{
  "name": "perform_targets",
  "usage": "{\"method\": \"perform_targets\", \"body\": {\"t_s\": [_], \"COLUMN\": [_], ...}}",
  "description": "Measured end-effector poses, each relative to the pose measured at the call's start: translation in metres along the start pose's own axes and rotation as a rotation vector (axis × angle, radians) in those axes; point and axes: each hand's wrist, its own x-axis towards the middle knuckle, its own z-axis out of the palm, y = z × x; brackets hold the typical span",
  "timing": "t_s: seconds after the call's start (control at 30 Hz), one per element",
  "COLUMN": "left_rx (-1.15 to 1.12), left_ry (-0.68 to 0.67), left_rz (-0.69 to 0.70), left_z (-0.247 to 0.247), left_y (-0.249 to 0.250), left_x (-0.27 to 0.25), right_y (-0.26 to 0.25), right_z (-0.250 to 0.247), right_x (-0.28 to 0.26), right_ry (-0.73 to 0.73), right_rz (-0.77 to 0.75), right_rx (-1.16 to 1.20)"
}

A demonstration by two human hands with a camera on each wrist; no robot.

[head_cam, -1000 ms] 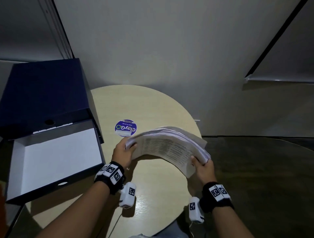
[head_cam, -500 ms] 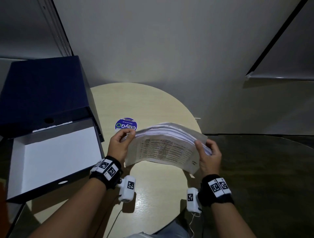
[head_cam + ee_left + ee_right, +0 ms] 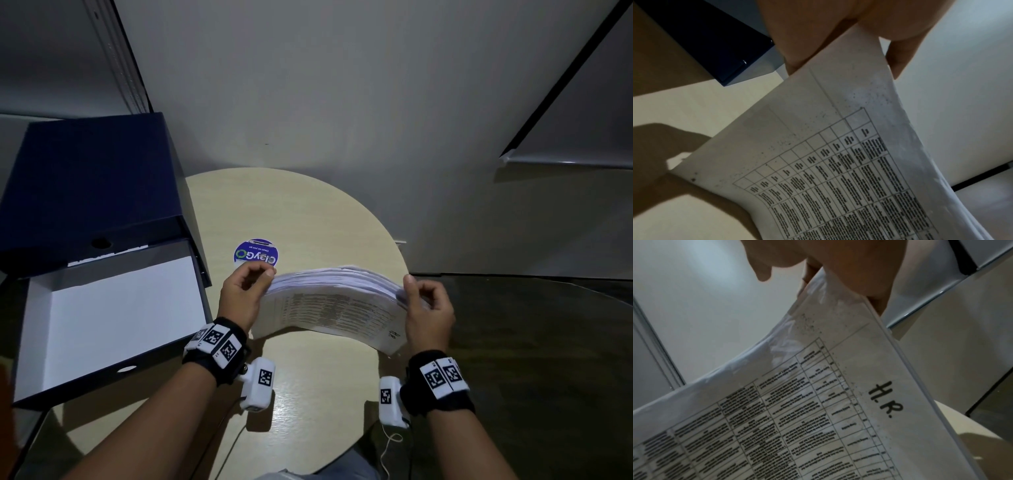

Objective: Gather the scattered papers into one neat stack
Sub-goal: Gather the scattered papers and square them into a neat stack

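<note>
Box: a dark blue box (image 3: 92, 178) with its lid raised sits at the left, its white inside showing.
Sticker: a round blue sticker (image 3: 256, 255) lies on the round table (image 3: 308, 377), just behind the left hand.
Left hand: the left hand (image 3: 245, 294) pinches the left end of the stack of papers (image 3: 335, 305).
Papers: held upright over the table between both hands, bowed upward, printed table facing the person.
Right hand: the right hand (image 3: 426, 310) grips the right end, fingers curled.
</note>
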Motion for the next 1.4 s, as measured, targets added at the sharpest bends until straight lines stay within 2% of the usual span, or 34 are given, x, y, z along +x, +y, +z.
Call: {"method": "perform_targets", "body": {"t_s": [0.13,0.37,0.43,0.5,0.57,0.63,0.7,0.8,0.87,0.97,1.1,1.2,1.3,1.4], "left_rx": [0.059,0.093,-0.004,-0.037,0.044,0.169,0.196,0.052,0.009,0.014,0.148,0.108,0.062,0.072], "left_ry": [0.034,0.044,-0.036,-0.182,-0.308,-0.358,-0.278,-0.091,-0.06,-0.069,-0.077,0.008,0.022,-0.007], "left_rz": [-0.017,-0.018,-0.026,0.012,0.024,-0.031,-0.149,-0.282,-0.344,-0.316,-0.296,-0.299,-0.259,-0.267], "left_z": [-0.001,-0.002,-0.007,-0.019,-0.031,-0.035,-0.026,-0.004,0.006,0.005,0.002,0.004,0.001,-0.002], "left_y": [-0.003,-0.005,-0.002,-0.004,-0.012,-0.018,-0.018,-0.003,0.008,0.008,-0.008,-0.005,-0.005,-0.015], "left_x": [0.003,0.005,0.0,-0.006,-0.014,-0.02,-0.022,-0.018,-0.018,-0.018,-0.011,-0.006,-0.01,-0.018], "right_y": [0.007,0.013,0.017,0.026,0.039,0.047,0.049,0.045,0.044,0.044,0.048,0.039,0.024,0.025], "right_z": [0.001,-0.002,-0.011,-0.025,-0.037,-0.04,-0.034,-0.021,-0.02,-0.024,-0.016,-0.015,-0.022,-0.026], "right_x": [0.004,0.004,0.002,-0.001,-0.004,-0.004,-0.001,0.006,0.009,0.008,0.004,0.007,0.005,-0.003], "right_ry": [0.041,0.049,-0.052,-0.212,-0.356,-0.426,-0.379,-0.289,-0.279,-0.273,-0.266,-0.234,-0.288,-0.339], "right_rz": [0.021,0.073,0.086,0.101,0.14,0.172,0.201,0.278,0.306,0.299,0.383,0.356,0.308,0.352], "right_rx": [-0.061,-0.02,0.076,0.186,0.197,0.113,0.058,0.013,0.0,0.04,0.057,0.083,0.121,0.137]}}
